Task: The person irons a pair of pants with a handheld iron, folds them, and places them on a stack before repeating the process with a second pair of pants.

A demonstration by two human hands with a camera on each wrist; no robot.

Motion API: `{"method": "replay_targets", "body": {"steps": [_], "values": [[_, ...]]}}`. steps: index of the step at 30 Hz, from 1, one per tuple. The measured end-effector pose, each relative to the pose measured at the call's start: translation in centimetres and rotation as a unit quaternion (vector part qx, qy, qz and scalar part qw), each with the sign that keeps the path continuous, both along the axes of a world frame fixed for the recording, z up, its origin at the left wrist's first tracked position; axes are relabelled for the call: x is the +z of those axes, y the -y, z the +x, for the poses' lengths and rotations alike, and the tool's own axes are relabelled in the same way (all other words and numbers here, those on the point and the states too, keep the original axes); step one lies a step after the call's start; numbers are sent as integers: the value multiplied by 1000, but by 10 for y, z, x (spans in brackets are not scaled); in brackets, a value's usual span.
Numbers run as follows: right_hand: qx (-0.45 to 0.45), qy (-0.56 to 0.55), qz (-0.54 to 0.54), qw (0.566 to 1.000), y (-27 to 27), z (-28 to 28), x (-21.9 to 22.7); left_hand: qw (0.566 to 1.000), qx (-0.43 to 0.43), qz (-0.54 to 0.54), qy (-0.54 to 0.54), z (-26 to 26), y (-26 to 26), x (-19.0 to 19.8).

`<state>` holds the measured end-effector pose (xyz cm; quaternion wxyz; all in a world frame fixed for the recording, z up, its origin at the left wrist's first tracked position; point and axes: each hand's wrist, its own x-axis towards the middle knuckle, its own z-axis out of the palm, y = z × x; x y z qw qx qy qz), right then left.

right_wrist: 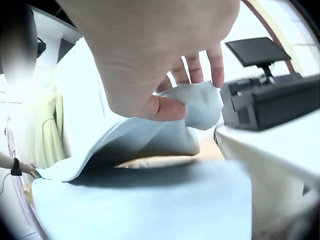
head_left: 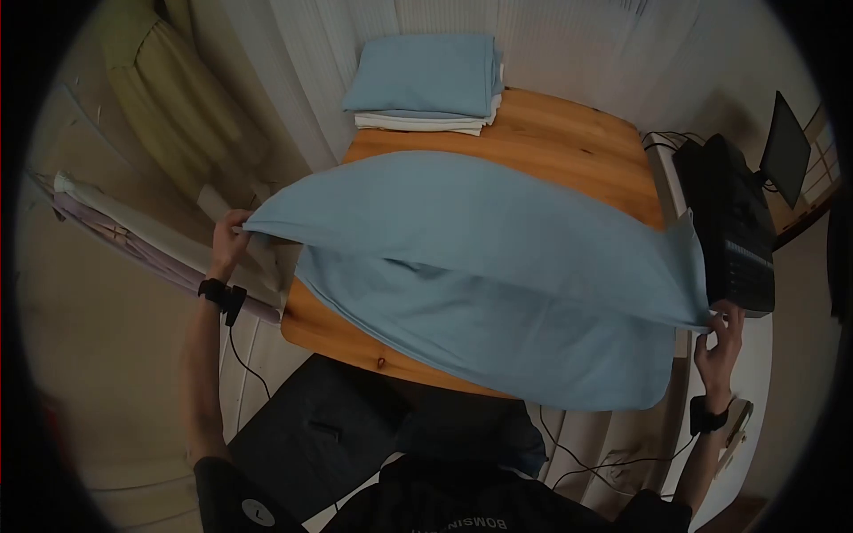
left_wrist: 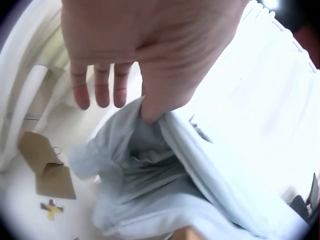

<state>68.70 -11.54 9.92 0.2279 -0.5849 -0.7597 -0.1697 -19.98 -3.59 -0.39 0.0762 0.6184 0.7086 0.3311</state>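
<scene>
A light blue cloth [head_left: 498,240] spreads over a wooden table [head_left: 577,142], its upper layer lifted and bowed between both hands. At the left, my left hand [head_left: 229,242] pinches one corner beyond the table's edge; in the left wrist view the thumb of this hand [left_wrist: 155,55] presses on the cloth [left_wrist: 200,165], the other fingers hanging straight. My right hand [head_left: 721,351] pinches the opposite corner past the right edge. The right wrist view shows the right hand [right_wrist: 165,65] with its thumb against the cloth [right_wrist: 150,140], a gap beneath the raised layer.
Folded blue and white cloths [head_left: 425,75] are stacked at the table's back left. A black device [head_left: 742,231] and a small screen [head_left: 787,151] stand on the right. A yellow-green dress [head_left: 173,107] hangs at the left, and dark fabric [head_left: 329,426] lies below the front edge.
</scene>
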Motion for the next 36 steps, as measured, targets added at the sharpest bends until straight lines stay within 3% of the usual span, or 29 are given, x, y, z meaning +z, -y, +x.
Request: {"method": "replay_targets", "body": {"steps": [3, 4, 5, 6, 7, 10, 12, 13, 15, 16, 17, 19, 20, 23, 24, 25, 26, 27, 28, 32, 34, 35, 36], "values": [[-43, -23, -109, 993, 79, -15, -59, 977, 28, -199, 68, 0, 27, -61], [-43, -24, -109, 993, 96, -13, -77, 977, 29, -199, 67, 19, 34, -53], [-73, -43, -133, 988, 111, -11, -96, 929, 122, -298, 180, 55, 38, -32], [-105, -62, -155, 980, 120, -11, -110, 851, 209, -388, 285, 76, 38, -20], [-111, -64, -153, 980, 124, -14, -120, 854, 203, -388, 282, 76, 36, -23], [-192, -125, -90, 969, 134, -23, -134, 782, 98, -468, 400, 78, 30, -53], [-169, -234, -70, 955, 135, -34, -131, 723, -61, -334, 602, 83, 29, -73], [-195, -478, -93, 851, 136, -46, -126, 796, -42, -312, 518, 82, 26, -77], [-241, -665, -169, 687, 143, -31, -126, 739, -63, -282, 609, 101, 19, -48], [-199, -737, -125, 633, 145, -36, -127, 704, -88, -271, 650, 78, 12, -67], [-211, -737, -116, 631, 143, -43, -125, 701, -97, -283, 648, 54, 10, -77], [-250, -722, -99, 638, 139, -50, -128, 743, -61, -268, 610, 22, 5, -92], [-301, -680, -136, 655, 140, -39, -144, 742, -69, -274, 608, 28, 6, -88], [-366, -653, -97, 656, 136, -56, -133, 736, -44, -274, 617, 40, 11, -63], [-373, -652, -88, 655, 137, -56, -126, 690, 32, -252, 678, 37, 9, -63], [-362, -642, -145, 660, 137, -54, -118, 635, 109, -228, 730, 32, 8, -68], [-350, -630, -202, 663, 140, -51, -112, 633, 102, -235, 731, 4, 8, -91], [-351, -626, -236, 655, 144, -41, -117, 847, 39, -209, 487, -38, 6, -126], [-356, -625, -230, 655, 146, -36, -120, 969, -28, -156, 190, -55, 2, -144], [-256, -653, -200, 684, 133, -32, -108, 952, 42, -146, 266, 3, -3, -66], [-195, -638, -172, 725, 103, -27, -80, 981, 96, -137, 96, -20, -21, -62], [-165, -622, -173, 746, 80, -23, -61, 985, 107, -125, 43, -26, -28, -51], [-160, -627, -185, 740, 57, -24, -35, 990, 99, -101, 25, -26, -37, -34]]}}
